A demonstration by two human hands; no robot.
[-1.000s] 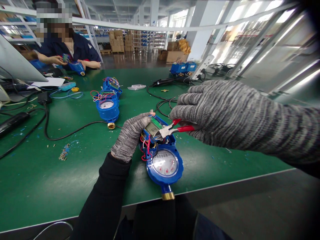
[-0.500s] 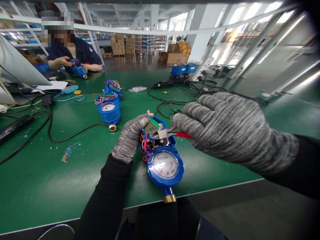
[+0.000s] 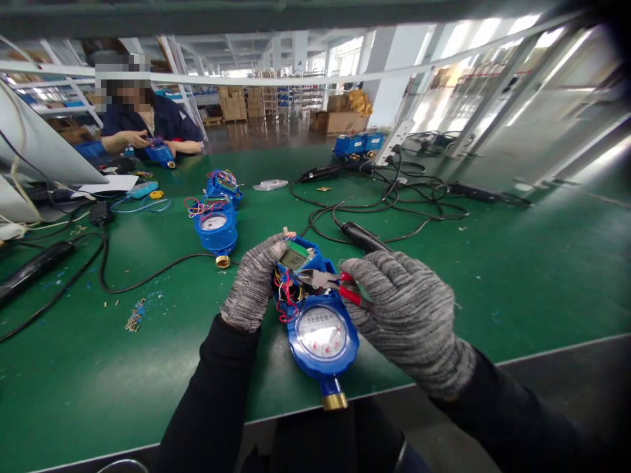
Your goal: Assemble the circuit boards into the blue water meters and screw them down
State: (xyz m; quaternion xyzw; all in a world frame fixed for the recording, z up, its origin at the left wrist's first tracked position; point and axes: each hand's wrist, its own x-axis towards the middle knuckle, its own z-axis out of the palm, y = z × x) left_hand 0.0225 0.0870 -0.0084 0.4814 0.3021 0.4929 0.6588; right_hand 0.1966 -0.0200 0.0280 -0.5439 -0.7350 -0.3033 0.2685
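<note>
A blue water meter (image 3: 323,334) with a round dial and a brass threaded end lies near the table's front edge, its upper housing open. My left hand (image 3: 252,284), in a grey knit glove, is closed around the housing's left side, thumb by the green circuit board with a small display (image 3: 294,258). Red, yellow and white wires (image 3: 287,292) hang loose below that board. Gripped by its red handles in my gloved right hand (image 3: 411,315) is a pair of pliers (image 3: 323,280), jaws pointing left into the housing beside the wires. What the jaws touch cannot be made out.
Another open blue meter (image 3: 215,226) with loose wires stands behind to the left. A black-handled corded tool (image 3: 365,236) and coiled cables lie behind my right hand. Small brass screws (image 3: 134,316) are scattered at left. Across the table a co-worker (image 3: 150,128) handles another meter.
My right hand has come down and closer to the meter. The pliers' jaws have shifted from the display's lower edge down to the wires. My left hand keeps its hold.
</note>
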